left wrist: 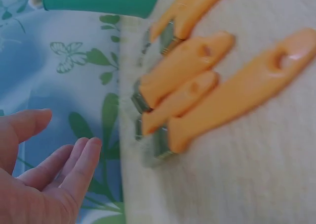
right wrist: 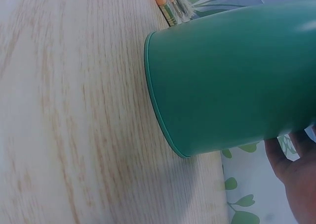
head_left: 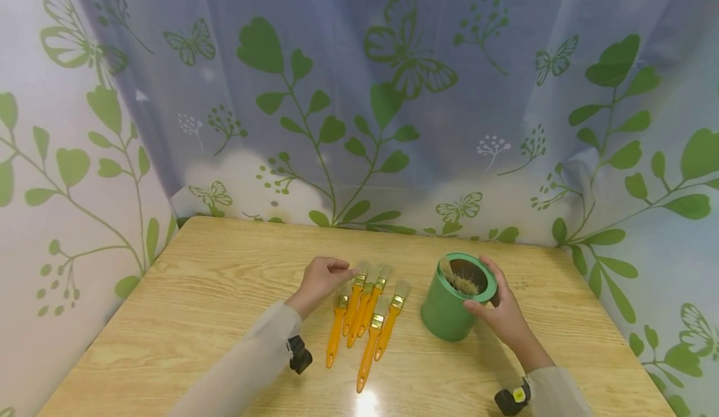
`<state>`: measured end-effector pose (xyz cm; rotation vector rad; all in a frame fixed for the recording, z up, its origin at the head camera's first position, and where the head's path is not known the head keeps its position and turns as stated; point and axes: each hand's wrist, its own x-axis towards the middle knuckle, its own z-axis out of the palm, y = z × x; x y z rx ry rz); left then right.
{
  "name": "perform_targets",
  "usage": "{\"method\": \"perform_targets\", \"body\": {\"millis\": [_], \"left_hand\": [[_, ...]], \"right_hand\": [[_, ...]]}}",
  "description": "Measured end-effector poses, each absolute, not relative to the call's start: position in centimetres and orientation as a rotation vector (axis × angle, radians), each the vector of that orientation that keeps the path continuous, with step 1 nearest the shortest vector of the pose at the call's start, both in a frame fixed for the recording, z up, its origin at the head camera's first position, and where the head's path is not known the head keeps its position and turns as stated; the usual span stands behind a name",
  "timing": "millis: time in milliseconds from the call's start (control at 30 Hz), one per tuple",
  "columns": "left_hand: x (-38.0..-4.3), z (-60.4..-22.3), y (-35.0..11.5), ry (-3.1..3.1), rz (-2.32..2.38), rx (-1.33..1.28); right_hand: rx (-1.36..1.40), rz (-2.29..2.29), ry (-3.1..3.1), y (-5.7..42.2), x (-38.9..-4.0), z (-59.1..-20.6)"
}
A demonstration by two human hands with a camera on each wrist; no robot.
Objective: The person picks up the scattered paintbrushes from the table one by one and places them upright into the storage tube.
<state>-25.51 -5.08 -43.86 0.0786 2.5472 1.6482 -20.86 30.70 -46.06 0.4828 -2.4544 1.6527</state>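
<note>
Several flat paintbrushes with orange handles, gold ferrules and pale bristles lie bunched on the table; one paintbrush (head_left: 367, 354) is nearest the front. My left hand (head_left: 321, 283) is beside their bristle ends. In the left wrist view the left hand (left wrist: 47, 179) holds nothing, its thumb and fingers apart. To the right of the brushes, my right hand (head_left: 502, 314) grips a green round canister (head_left: 447, 309) near the rim, thumb at the front and fingers on the far side. Tan bristly material (head_left: 463, 284) shows inside the canister; its lower part is hidden.
The wooden table (head_left: 224, 261) has a light grain and a bright glare spot near the front. Behind it hangs a curtain (head_left: 337, 155) printed with green leaves and butterflies, reaching along both sides too. A black wrist camera (head_left: 299, 354) is strapped to the left wrist.
</note>
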Motion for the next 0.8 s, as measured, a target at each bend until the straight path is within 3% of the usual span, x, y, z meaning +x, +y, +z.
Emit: {"method": "perform_targets", "body": {"millis": [800], "left_hand": [[-24.8, -47.5, -6.3, 2.556, 1.596, -0.043]], "right_hand": [[0.473, 1.667, -2.443, 30.7, -20.9, -46.2]]}}
